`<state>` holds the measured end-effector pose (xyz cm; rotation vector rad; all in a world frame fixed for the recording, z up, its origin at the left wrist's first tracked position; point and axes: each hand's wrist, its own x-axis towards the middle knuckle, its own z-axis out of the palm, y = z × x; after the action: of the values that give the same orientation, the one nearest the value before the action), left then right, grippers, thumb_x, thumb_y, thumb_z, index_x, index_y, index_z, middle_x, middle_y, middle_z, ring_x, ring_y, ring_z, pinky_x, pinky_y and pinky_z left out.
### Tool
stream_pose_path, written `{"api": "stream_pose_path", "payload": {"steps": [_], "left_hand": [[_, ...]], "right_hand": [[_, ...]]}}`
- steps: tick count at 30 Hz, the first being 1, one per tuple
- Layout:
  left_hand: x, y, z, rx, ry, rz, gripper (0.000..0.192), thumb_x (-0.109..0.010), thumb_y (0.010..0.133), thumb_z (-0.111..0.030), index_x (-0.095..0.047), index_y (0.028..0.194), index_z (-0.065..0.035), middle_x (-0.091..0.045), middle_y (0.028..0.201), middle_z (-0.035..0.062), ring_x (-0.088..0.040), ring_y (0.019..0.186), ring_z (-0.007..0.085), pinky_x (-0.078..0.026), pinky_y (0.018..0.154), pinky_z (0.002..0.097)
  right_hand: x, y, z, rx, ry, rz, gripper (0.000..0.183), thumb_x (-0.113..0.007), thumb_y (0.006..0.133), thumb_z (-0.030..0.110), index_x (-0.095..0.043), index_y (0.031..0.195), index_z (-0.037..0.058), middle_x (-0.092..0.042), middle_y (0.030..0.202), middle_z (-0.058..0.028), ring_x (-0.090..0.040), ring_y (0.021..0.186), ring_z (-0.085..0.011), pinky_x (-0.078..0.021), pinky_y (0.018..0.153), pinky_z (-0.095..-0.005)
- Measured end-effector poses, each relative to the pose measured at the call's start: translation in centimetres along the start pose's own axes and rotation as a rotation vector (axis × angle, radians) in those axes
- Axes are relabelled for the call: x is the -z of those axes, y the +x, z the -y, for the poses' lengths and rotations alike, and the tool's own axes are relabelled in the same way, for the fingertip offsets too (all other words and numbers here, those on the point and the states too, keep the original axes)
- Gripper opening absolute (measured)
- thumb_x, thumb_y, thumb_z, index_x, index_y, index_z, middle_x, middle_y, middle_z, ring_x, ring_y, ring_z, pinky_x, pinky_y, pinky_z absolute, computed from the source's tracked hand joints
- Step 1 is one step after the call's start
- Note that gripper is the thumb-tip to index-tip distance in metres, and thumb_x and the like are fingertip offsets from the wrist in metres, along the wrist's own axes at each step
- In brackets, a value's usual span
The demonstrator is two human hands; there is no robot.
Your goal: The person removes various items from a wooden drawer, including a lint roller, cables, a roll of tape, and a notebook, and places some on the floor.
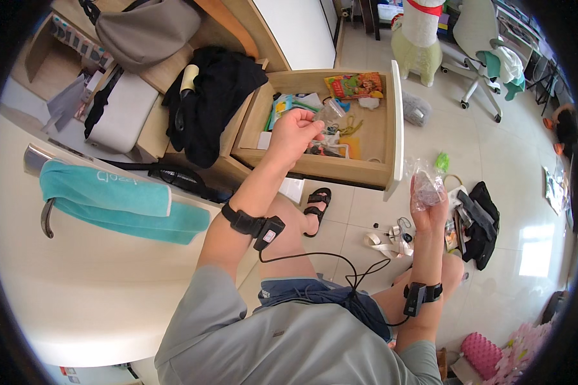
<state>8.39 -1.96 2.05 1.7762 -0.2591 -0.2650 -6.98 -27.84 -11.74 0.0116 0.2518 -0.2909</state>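
Over an open wooden drawer [269, 156], my left hand [294, 137] pinches a small clear plastic zip bag [330, 111] between thumb and fingers. My right hand [429, 207] is palm up, to the right of the drawer front, with crumpled clear plastic bags [426, 185] lying on its palm and fingers. Inside the drawer are a colorful snack packet [354, 85], a yellowish cord [351, 126], an orange sheet [350, 147] and assorted small items. Part of the drawer's contents is hidden behind my left hand.
Black cloth [226, 91] with a lint roller [189, 79] lies beside the drawer. A teal towel [120, 197] hangs at left. White straps [390, 244], dark clothing [481, 226], a green packet [442, 161] and a grey fuzzy object [415, 109] are on the floor. An office chair [477, 29] stands farther back.
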Motion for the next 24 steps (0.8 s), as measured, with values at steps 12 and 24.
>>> {"api": "stream_pose_path", "payload": {"steps": [12,24], "left_hand": [[-0.7,0.9,0.9,0.052,-0.037,-0.039,0.024,-0.063,0.081,-0.014,-0.051,0.097,-0.0004,-0.061,0.08,0.0048,-0.06,0.069,0.0107,-0.042,0.053,0.0215],[-0.9,-1.8,0.9,-1.344,0.908,-0.344,0.016,-0.065,0.063,-0.001,-0.058,0.077,-0.004,-0.062,0.086,0.0042,-0.059,0.073,0.0193,-0.046,0.06,0.0312]], "right_hand": [[-1.0,-0.6,0.3,0.031,-0.021,0.004,0.023,-0.043,0.089,0.013,-0.055,0.096,-0.0059,-0.06,0.095,-0.0196,-0.06,0.089,-0.031,-0.0464,0.091,-0.0413],[-1.4,-0.6,-0.1,0.053,-0.052,-0.077,0.027,-0.04,0.091,0.019,-0.053,0.095,-0.0042,-0.058,0.093,-0.0181,-0.058,0.089,-0.0316,-0.0519,0.08,-0.0385]]}}
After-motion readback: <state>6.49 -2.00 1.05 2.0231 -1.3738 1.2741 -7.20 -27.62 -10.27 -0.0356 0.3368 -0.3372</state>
